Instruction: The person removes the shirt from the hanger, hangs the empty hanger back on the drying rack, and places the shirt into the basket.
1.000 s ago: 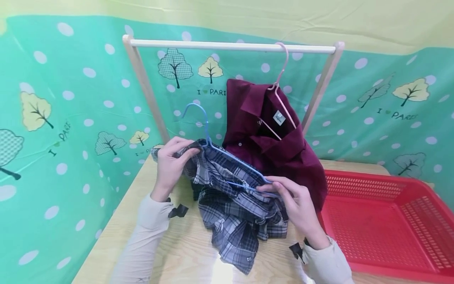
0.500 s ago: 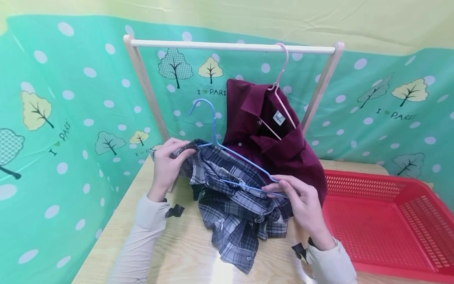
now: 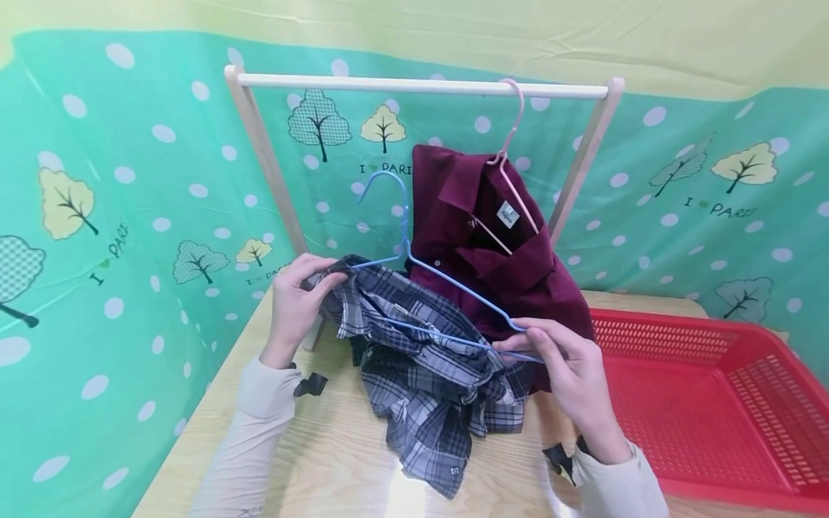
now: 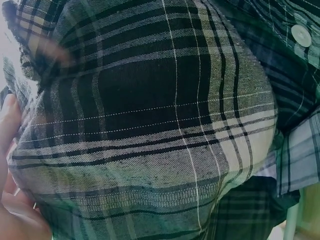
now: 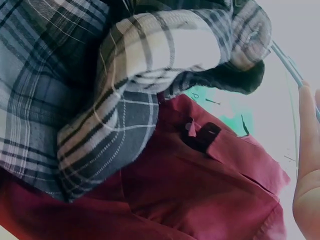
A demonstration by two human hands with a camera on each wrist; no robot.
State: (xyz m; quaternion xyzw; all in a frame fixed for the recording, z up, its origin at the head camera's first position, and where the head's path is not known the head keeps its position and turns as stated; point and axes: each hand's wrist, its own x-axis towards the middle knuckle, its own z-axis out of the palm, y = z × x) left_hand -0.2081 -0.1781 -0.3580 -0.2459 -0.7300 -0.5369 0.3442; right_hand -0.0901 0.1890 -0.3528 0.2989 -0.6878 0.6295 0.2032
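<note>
A grey and black plaid shirt (image 3: 421, 374) hangs bunched between the two hands, its lower part on the table. My left hand (image 3: 299, 298) pinches the shirt near its collar and shoulder; in the left wrist view the plaid cloth fills most of the picture. A blue hanger (image 3: 456, 284) runs partly inside the shirt, with its hook standing up free of the rail. Its right end is held by my right hand (image 3: 563, 360), thumb and fingers around the wire. In the right wrist view, part of that hand (image 5: 308, 165) shows at the right edge.
A white rail (image 3: 388, 84) on wooden posts stands behind. From it a maroon shirt (image 3: 447, 208) hangs on a pink hanger (image 3: 514, 129), close behind the plaid one. To the right is a red basket (image 3: 680, 403) on the wooden table (image 3: 324, 460).
The blue hanger has shifted right with my right hand, its hook rising and more wire showing out of the shirt. My left hand has moved slightly left with the cloth.
</note>
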